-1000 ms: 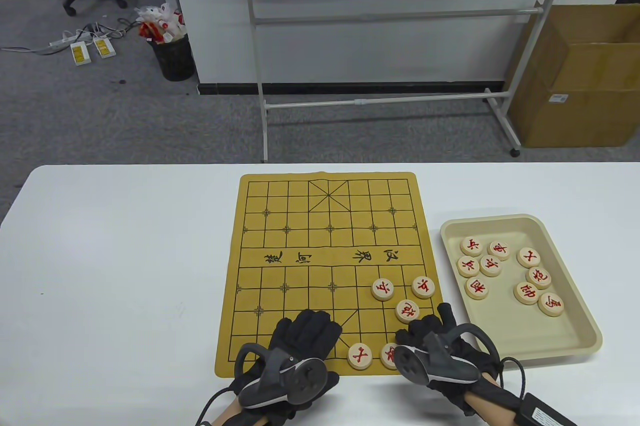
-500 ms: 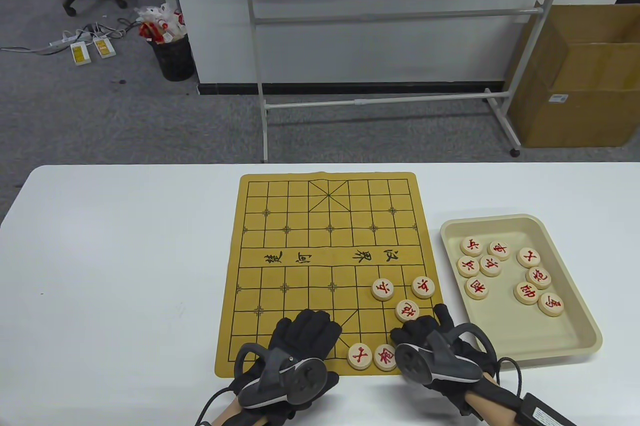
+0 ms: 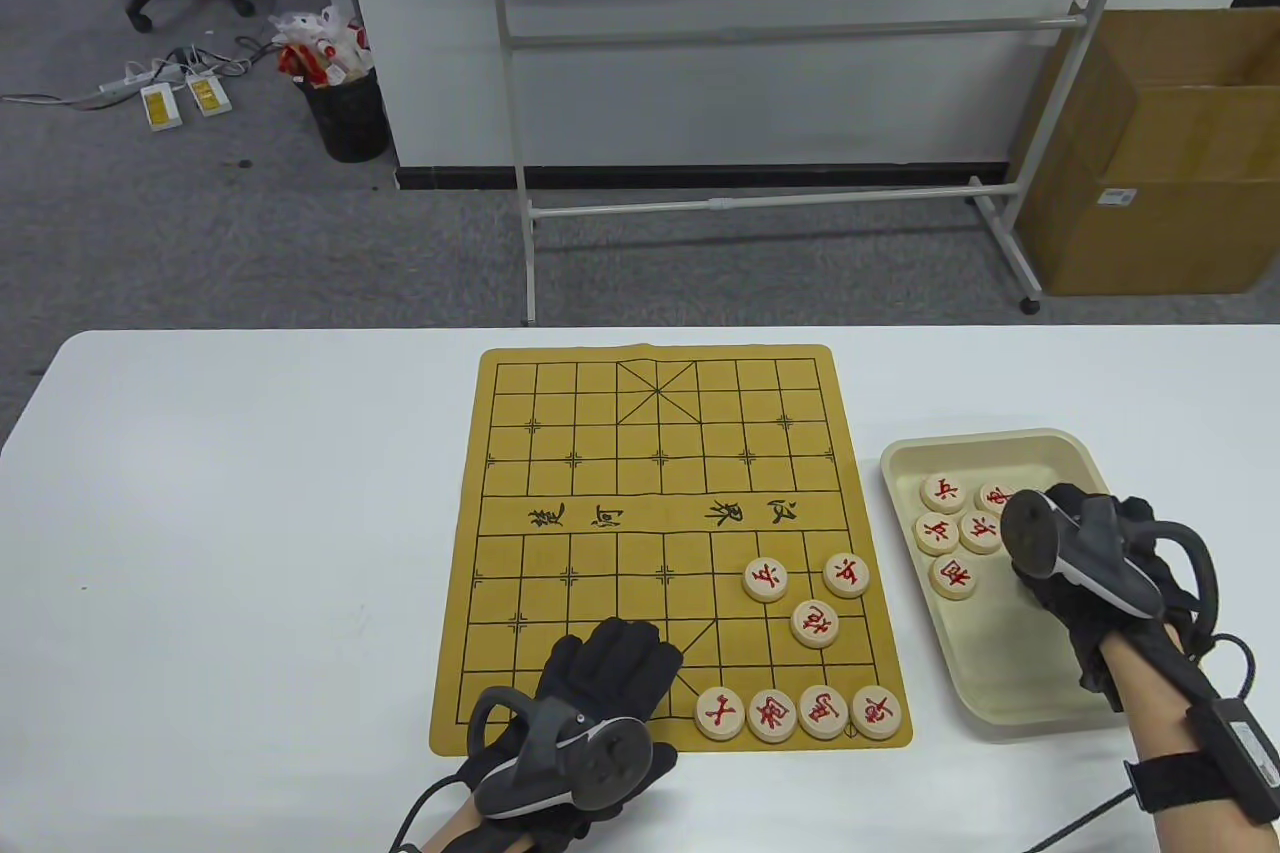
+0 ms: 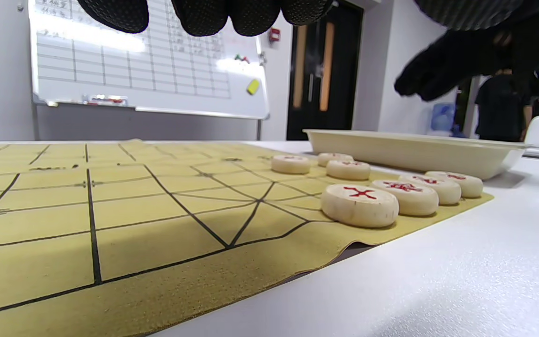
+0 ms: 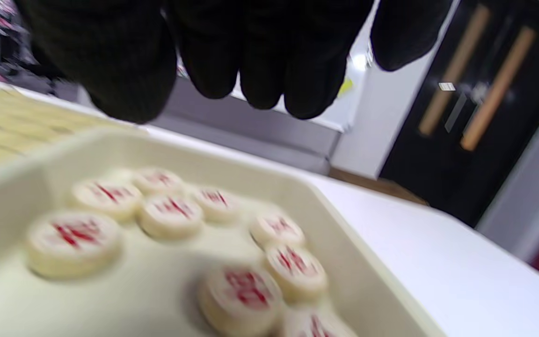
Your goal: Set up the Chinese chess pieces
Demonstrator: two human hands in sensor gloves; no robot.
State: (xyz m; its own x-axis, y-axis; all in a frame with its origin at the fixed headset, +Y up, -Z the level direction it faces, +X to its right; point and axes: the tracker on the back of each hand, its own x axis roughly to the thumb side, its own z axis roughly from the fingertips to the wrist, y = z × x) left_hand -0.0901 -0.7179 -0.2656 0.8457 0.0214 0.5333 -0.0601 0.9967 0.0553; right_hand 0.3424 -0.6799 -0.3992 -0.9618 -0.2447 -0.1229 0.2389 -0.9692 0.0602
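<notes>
Nearest: left hand (image 3: 600, 683) rests flat on the board's (image 3: 600, 413) near edge, fingers spread and released, nothing held. We judge it's pinning the board, which is a thin soft mat; in the left wrist view its near edge (image 4: 344, 245) lifts slightly off the table (image 3: 250, 513), so it could slide or curl if nudged.

Next, back rank: four pieces in a row (image 3: 797, 714), approx. edge to edge, at the board's near right. Three more (image 3: 808, 593) sit apart just beyond them.

Right of board: tray (image 3: 1000, 693) w/ remaining pieces (image 3: 950, 533); some are hidden under the hand. Right hand (image 3: 1075, 553) hovers over the tray, fingers (image 5: 269, 61) curled downward, loosely open, holding nothing per the right wrist view (blurred).

Handling, our judgement: pieces are small wooden-looking discs, light, rigid, not fragile, smooth faces. Low profile means little rim to grab. Rec. thumb-and-forefinger pinch across the rim from above, char. side up. Tray pieces are clustered, some touching, so pick an outer one to avoid knocking neighbours. Tray walls are shallow and sloped.

Far end of board: no pieces.
</notes>
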